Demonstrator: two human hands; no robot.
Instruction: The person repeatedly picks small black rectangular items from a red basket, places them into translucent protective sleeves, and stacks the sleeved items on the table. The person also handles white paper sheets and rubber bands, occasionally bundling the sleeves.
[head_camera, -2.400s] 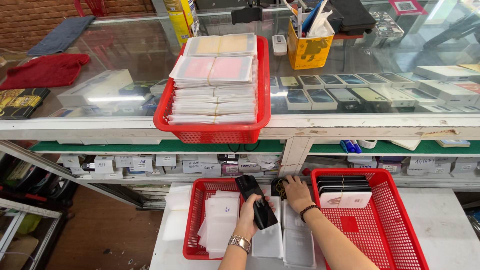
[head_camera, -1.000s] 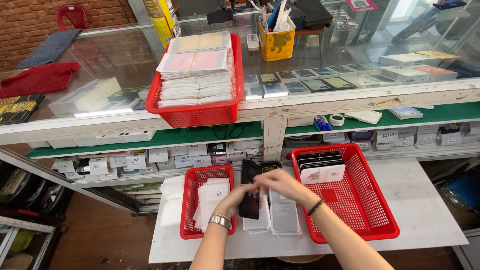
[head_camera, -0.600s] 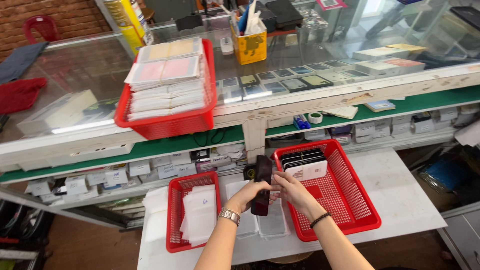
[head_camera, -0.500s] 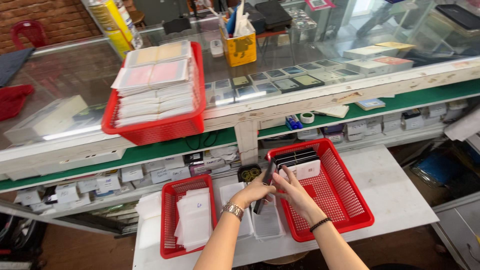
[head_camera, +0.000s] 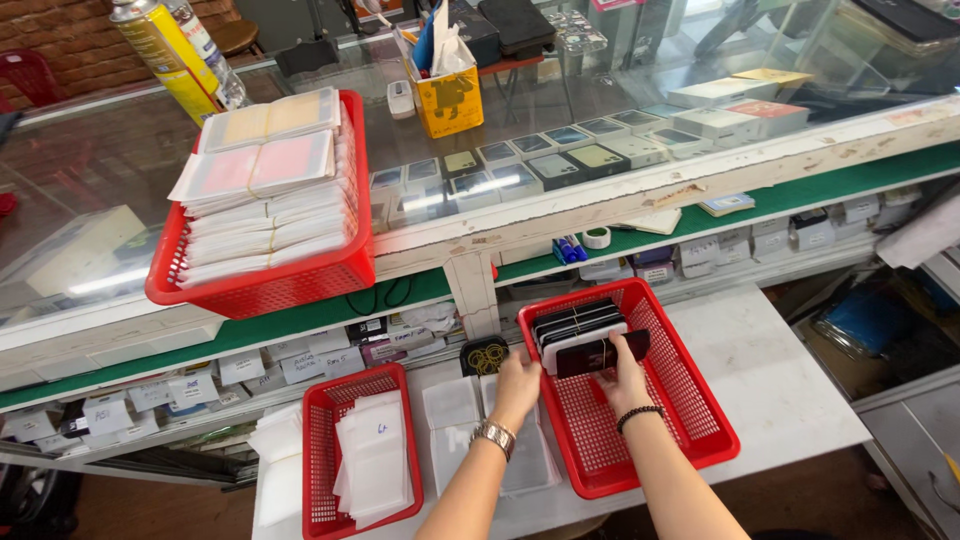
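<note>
My right hand holds a dark phone case over the right red basket, just in front of a row of dark cases standing at the basket's back. My left hand, with a metal watch on the wrist, hovers with loosely curled fingers over clear plastic sleeves lying on the white table between the two low baskets. It holds nothing that I can see. A small black tub of rubber bands sits just behind the left hand.
A left red basket holds white packets. On the glass counter above stands a third red basket stacked with flat packets, a yellow holder and spray cans. Boxes fill the display under the glass.
Both hands held the dark case together over the table. Now the right hand alone carries it into the right basket, and the left hand has come off it.
</note>
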